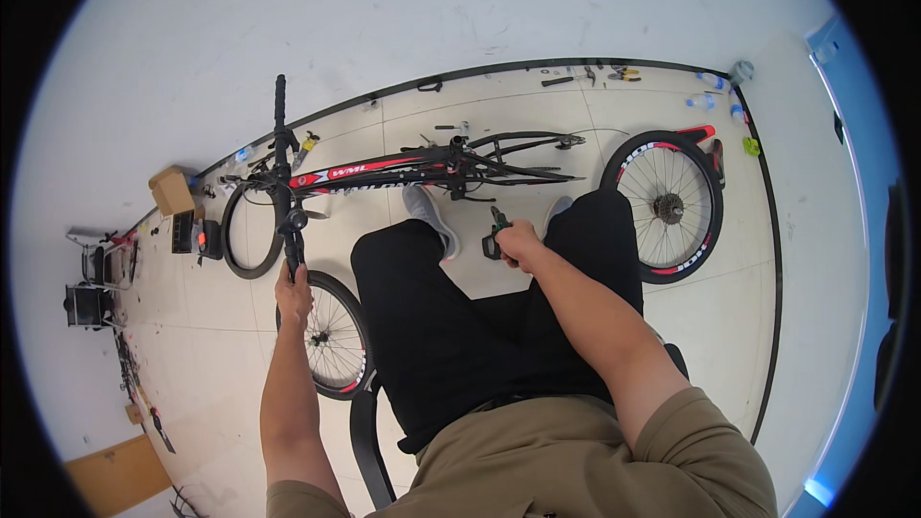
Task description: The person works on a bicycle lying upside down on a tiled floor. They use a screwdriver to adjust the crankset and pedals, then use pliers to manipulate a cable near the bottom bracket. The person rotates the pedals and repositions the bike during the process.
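Observation:
My left hand (295, 295) is closed around the near end of the black handlebar (281, 187) at the left. The handlebar is on a black and red bicycle frame (365, 173) that stretches across the floor in front of me, with no rear wheel in it. My right hand (519, 245), between my knees, grips a small black part with a looped frame, shaped like a bicycle pedal (491, 247). My fingers cover some of it. A crank arm (474, 199) shows just beyond, below the frame; I cannot tell whether it touches the part.
A loose rear wheel (669, 206) with a cassette lies by my right knee, another wheel (331, 336) by my left. A hammer (568, 80) and pliers (625, 74) lie along the wall, bottles (710, 82) in the right corner. An open cardboard box (171, 192) stands far left.

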Tool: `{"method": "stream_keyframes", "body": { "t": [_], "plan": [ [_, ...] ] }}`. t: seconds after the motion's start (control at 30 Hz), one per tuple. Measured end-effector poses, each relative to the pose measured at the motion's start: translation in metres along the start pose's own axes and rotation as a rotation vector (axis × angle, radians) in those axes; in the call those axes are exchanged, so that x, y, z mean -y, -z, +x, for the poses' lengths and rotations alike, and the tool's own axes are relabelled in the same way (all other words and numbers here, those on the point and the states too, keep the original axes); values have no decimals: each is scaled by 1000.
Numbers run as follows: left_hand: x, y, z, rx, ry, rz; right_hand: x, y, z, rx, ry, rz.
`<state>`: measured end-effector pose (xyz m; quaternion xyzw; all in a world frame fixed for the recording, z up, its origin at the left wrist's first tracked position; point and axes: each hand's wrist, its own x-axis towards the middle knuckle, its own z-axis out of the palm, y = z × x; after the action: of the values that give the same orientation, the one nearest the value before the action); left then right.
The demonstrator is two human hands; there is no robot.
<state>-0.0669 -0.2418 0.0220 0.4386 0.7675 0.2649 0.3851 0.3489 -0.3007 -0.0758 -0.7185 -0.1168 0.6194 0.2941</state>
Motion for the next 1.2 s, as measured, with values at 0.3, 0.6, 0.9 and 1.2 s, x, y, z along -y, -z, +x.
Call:
{"method": "stream_keyframes", "body": {
  "t": [0.3,0.6,0.9,1.2],
  "plan": [
    [-15,-5,-7,-62,24,146,2,4,-3,1,22,-56],
    [15,4,9,-10,19,44,5,-6,7,-186,195,144],
    [22,4,-5,-9,110,-2,14,9,15,-46,158,322],
    [52,0,-19,-24,108,-58,23,7,-23,-96,329,-168]
  ]
}}
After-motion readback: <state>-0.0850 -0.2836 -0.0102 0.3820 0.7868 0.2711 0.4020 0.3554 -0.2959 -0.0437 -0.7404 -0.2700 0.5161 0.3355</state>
